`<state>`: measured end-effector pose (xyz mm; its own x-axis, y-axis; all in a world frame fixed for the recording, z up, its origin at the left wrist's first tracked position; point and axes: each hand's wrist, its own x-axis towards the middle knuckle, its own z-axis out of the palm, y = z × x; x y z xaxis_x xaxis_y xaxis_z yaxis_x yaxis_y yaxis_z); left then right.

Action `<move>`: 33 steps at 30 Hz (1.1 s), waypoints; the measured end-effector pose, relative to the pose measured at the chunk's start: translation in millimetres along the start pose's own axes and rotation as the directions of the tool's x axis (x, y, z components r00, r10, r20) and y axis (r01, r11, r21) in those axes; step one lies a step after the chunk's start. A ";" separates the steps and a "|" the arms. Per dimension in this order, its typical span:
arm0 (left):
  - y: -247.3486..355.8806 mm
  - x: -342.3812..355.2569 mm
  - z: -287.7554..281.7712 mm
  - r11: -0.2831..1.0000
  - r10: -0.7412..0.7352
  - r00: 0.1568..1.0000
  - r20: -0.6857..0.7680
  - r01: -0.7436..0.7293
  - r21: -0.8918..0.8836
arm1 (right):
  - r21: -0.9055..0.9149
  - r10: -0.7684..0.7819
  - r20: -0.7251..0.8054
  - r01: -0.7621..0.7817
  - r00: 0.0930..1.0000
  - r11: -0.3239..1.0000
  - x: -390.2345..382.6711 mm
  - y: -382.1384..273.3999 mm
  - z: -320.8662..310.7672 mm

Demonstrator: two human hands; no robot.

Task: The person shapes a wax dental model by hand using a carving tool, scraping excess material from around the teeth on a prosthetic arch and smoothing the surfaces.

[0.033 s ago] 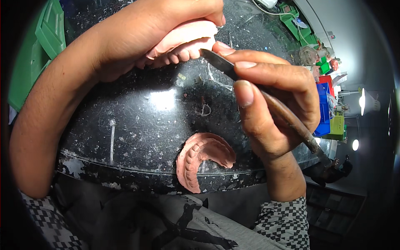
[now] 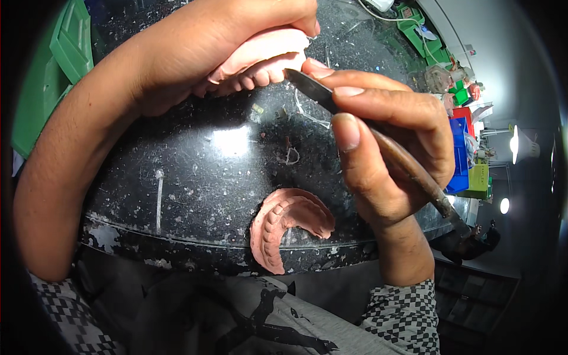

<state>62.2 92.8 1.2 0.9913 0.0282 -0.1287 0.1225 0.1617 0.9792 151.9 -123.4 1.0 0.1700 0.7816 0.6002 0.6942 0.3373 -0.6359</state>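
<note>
A pink dental cast with a row of teeth is gripped in my left hand above the far part of the table. My right hand holds a knife with a dark blade and a worn brown handle, pinched between thumb and fingers. The blade's tip touches or lies right at the cast's end tooth; which of these I cannot tell. Nearer to me, a second pink dental cast, horseshoe-shaped, rests at the table's front edge with its teeth up.
The black table is scratched and flecked with white bits. Green bins stand at the left. Along the right lie a blue bin, a red box, a yellow-green box and a white cable. A person shows far right.
</note>
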 end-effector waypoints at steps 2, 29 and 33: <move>3.6 1.8 -2.3 0.995 -0.072 0.980 0.187 0.084 -0.054 | -0.026 -0.012 0.000 0.012 1.000 1.000 -1.4 1.3 -1.4; -10.4 0.1 18.7 0.986 0.166 0.986 0.023 -0.166 -0.005 | 0.013 -0.037 -0.044 0.038 0.998 0.999 -1.6 -2.2 -5.8; -19.6 2.6 14.2 0.977 0.212 0.977 -0.001 -0.211 0.038 | 0.000 -0.015 0.052 0.015 0.999 1.000 0.0 -7.7 -2.8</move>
<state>63.1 75.7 -16.1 0.9947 0.0626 0.0812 -0.0880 0.1142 0.9896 148.5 -127.5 7.3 0.1236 0.8026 0.5835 0.6966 0.3486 -0.6270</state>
